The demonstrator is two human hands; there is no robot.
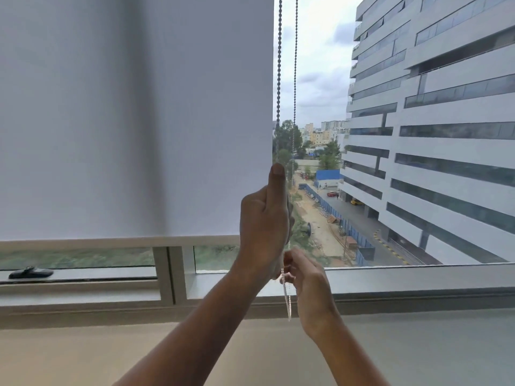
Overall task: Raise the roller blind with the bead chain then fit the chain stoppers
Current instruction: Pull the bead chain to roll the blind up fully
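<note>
A white roller blind (133, 112) covers the left part of the window, its bottom bar (119, 238) hanging just above the lower frame. The bead chain (279, 65) drops in two strands along the blind's right edge. My left hand (264, 221) is closed around the chain, thumb pointing up beside the blind's edge. Just below it, my right hand (303, 274) pinches the lower part of the chain, whose loop (287, 302) dangles between my wrists. No chain stoppers are visible.
A pale window sill (418, 291) runs across under the glass. A black window handle (30, 273) lies on the lower left frame, and a vertical mullion (170, 274) stands beside it. Outside are a large office building (446, 135) and a street.
</note>
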